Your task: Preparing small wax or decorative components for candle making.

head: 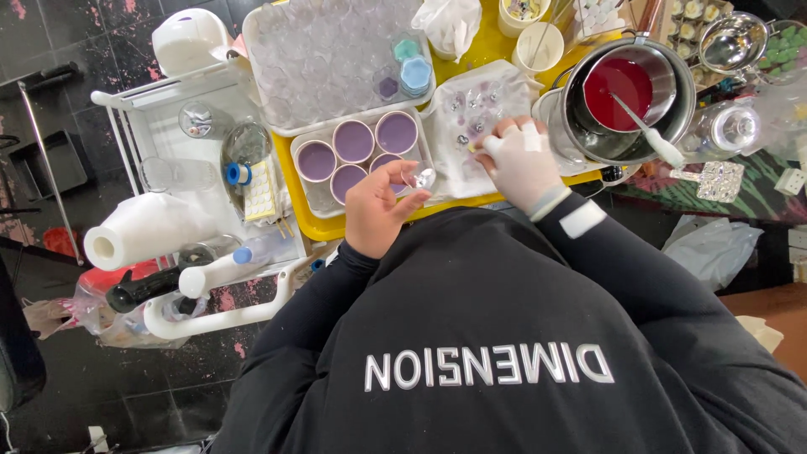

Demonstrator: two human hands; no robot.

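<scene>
Left hand [378,210] pinches a small clear cup [419,176]; gloved right hand [521,164] grips something (hidden). Purple-filled cups [354,141] at eleven o'clock, red-filled pot [629,97] at two.

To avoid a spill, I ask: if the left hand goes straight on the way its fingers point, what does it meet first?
The left hand, holding a small clear cup, would probably first meet the plastic sheet with small pieces; depth is unclear.

Hemmed in left by purple cups [354,140], right by steel pot [629,101], far by clear mould tray [332,59]; open only at near tray edge [324,225].
</scene>
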